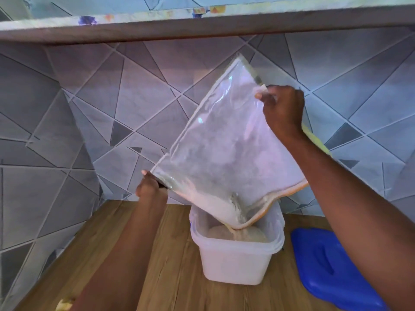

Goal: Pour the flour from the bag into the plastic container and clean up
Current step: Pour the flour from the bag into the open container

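Note:
A clear plastic bag (222, 142) hangs tilted, its open mouth pointing down into a white translucent plastic container (235, 263) on the wooden counter. Flour (215, 207) is gathered in the bag's lower corner and streams out onto a heap of flour (238, 234) inside the container. My left hand (151, 187) pinches the bag's lower left corner. My right hand (283, 111) grips the bag's upper right edge, held high above the container.
A blue lid (325, 265) lies flat on the counter (157, 265) right of the container. A tiled wall (89, 108) stands close behind, and a shelf edge (202, 30) runs overhead. A yellowish scrap (64, 305) lies at the counter's near left edge.

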### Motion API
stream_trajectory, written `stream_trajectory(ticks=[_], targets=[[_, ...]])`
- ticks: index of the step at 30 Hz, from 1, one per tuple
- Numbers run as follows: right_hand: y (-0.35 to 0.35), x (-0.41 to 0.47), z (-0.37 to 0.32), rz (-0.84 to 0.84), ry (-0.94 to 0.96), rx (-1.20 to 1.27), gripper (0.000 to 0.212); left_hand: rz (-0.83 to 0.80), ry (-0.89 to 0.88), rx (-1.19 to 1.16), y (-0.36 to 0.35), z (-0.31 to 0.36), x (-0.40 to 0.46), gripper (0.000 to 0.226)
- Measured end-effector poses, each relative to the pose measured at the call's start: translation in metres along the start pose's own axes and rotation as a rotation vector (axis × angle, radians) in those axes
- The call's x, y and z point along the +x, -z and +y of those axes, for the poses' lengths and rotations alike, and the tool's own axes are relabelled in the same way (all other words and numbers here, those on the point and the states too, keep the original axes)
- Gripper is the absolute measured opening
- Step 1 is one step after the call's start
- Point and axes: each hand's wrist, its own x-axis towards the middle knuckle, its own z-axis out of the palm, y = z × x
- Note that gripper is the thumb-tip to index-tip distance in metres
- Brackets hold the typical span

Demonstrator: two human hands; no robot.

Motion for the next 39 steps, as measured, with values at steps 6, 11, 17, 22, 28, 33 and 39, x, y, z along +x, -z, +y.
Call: stream_trajectory(ticks=[6,11,17,22,28,33,39], targets=[[0.001,-0.003,0.012,0.045,-0.079,0.075,0.035,-0.033,-0.031,-0.015,-0.007,0.003,-0.01,0.052],[0.002,-0.008,0.005,-0.098,0.009,0.071,0.031,-0.031,-0.038,0.099,-0.004,0.005,-0.006,0.055],[0.0,-0.015,0.001,-0.13,0.031,0.056,0.029,-0.048,-0.03,0.104,-0.008,0.01,-0.004,0.061],[0.006,-0.008,0.009,0.018,-0.176,0.059,0.032,-0.08,-0.008,-0.057,-0.013,0.016,-0.006,0.057],[0.014,-0.009,-0.001,-0.007,-0.204,0.076,0.024,-0.068,-0.02,-0.108,-0.02,0.024,-0.009,0.055],[0.009,-0.024,-0.023,-0.134,0.053,-0.046,0.021,-0.094,-0.037,-0.153,-0.027,0.032,-0.017,0.025],[0.009,-0.02,-0.024,-0.083,-0.009,0.017,0.026,-0.089,-0.102,-0.091,-0.031,0.039,-0.032,0.042]])
